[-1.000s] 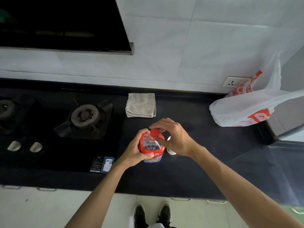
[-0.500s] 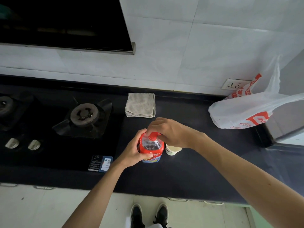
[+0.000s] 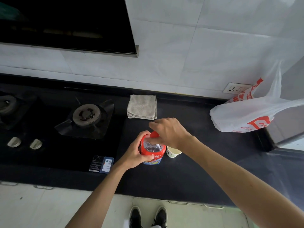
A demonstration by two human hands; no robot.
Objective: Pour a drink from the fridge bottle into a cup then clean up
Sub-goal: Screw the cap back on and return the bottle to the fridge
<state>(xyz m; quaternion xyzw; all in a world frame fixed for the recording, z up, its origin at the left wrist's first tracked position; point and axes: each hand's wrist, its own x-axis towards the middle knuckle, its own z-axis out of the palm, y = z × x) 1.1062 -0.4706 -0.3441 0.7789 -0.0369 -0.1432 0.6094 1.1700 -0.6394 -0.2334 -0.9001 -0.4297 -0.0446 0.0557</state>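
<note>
The left hand (image 3: 137, 153) grips the clear, red-labelled plastic bottle (image 3: 152, 149) on the black desk (image 3: 197, 170), while fingers (image 3: 153, 125) of the right hand (image 3: 171, 134) pinch its red cap (image 3: 154, 134), the wrist partly hiding the white paper cup (image 3: 173, 152) beside it, which shows more than a second ago.

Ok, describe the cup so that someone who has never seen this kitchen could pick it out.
Take the black counter, right of the stove. Near its front edge the left hand holds a red-labelled bottle; the cup stands right of it, partly under the right hand. It is small, pale and open-topped, unlike the folded cloth and plastic bag further back.
</note>
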